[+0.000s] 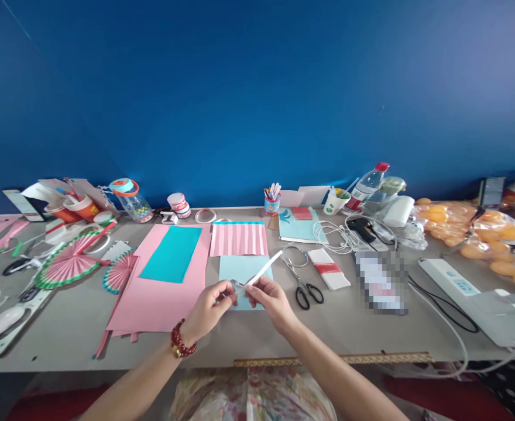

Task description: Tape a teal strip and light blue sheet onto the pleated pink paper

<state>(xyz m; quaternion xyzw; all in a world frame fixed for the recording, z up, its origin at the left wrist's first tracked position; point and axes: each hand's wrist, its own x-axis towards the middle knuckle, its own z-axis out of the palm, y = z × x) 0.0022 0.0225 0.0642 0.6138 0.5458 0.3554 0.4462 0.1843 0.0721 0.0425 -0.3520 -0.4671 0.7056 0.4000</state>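
My right hand [270, 299] pinches a narrow white strip [266, 266], which looks like double-sided tape. The strip slants up to the right from my fingers. My left hand [213, 307], with a red beaded bracelet [182, 339] at the wrist, pinches the strip's lower end close to my right fingertips. Both hands are over a light blue paper sheet [242, 268]. Just beyond lies pleated pink paper [240, 238] with a teal top edge. Black-handled scissors [304, 289] lie right of my right hand.
To the left are pink sheets [165, 310] under a teal sheet [172, 254], and pleated pink fans [71, 260]. A tape roll [205, 216] and a pen cup [272, 203] stand behind. At right are coiled white cables [339, 237], a bottle [367, 187] and a power strip [450, 278].
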